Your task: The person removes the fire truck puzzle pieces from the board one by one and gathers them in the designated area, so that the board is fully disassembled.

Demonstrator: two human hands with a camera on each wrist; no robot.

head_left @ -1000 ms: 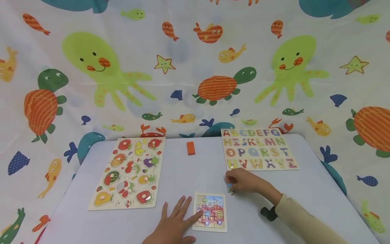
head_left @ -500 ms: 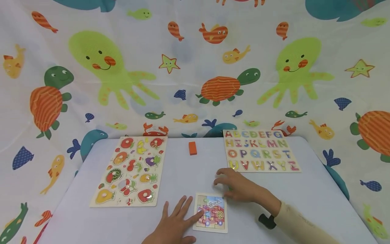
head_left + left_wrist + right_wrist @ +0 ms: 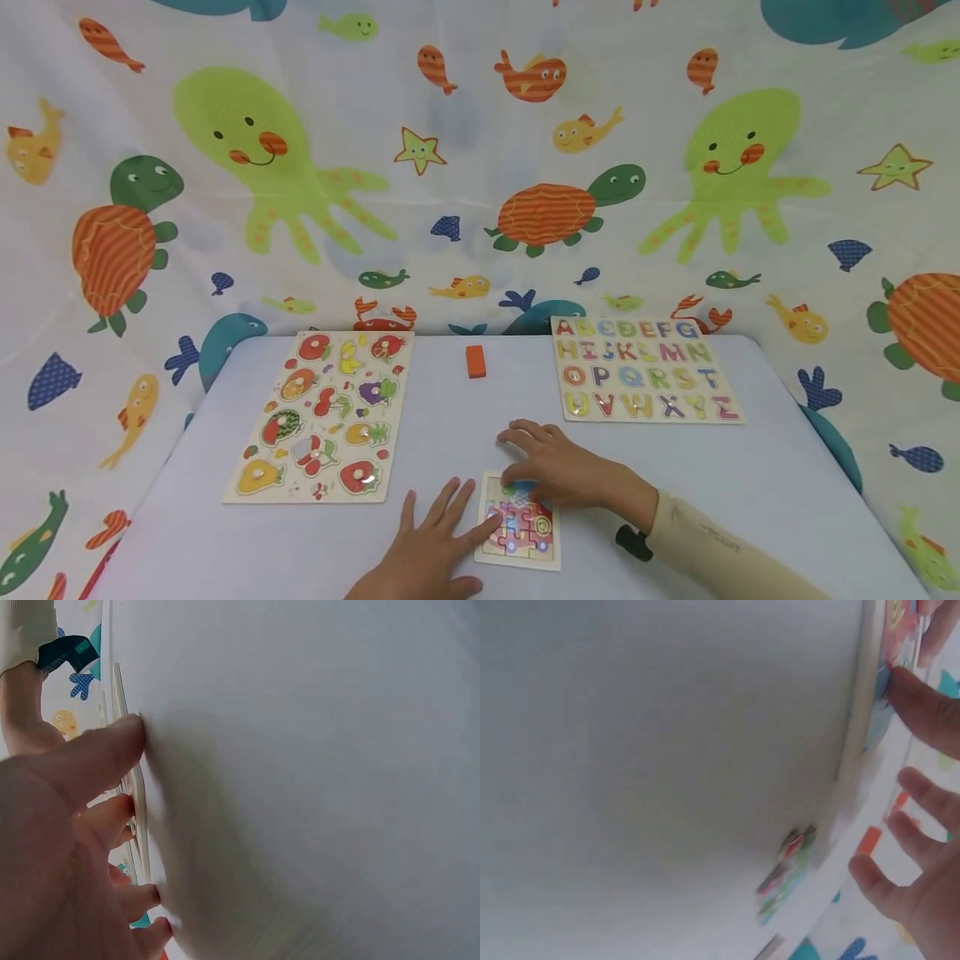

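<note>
In the head view a small framed jigsaw puzzle (image 3: 517, 554) with a pink vehicle picture lies flat near the table's front. My left hand (image 3: 423, 546) lies with fingers spread at its left, the index fingertip resting on the puzzle's left side. My right hand (image 3: 573, 471) reaches over the top of the puzzle. In the right wrist view the thumb touches the puzzle's blue part (image 3: 879, 712), while the other fingers stand spread apart. A blurred colourful jigsaw piece (image 3: 787, 874) lies on the table below that hand; the head view hides it behind the hand.
A wooden fruit peg board (image 3: 330, 421) lies at the left, and an alphabet board (image 3: 648, 371) at the back right. Between them sits an orange block (image 3: 476, 362). A sea-animal cloth (image 3: 450, 167) hangs behind the table. A black wrist camera (image 3: 633, 543) is under the right sleeve.
My right hand has moved left from a jigsaw piece below the alphabet board to the puzzle's top edge, its fingers spreading. My left hand has stayed beside the puzzle. The head view has shifted slightly.
</note>
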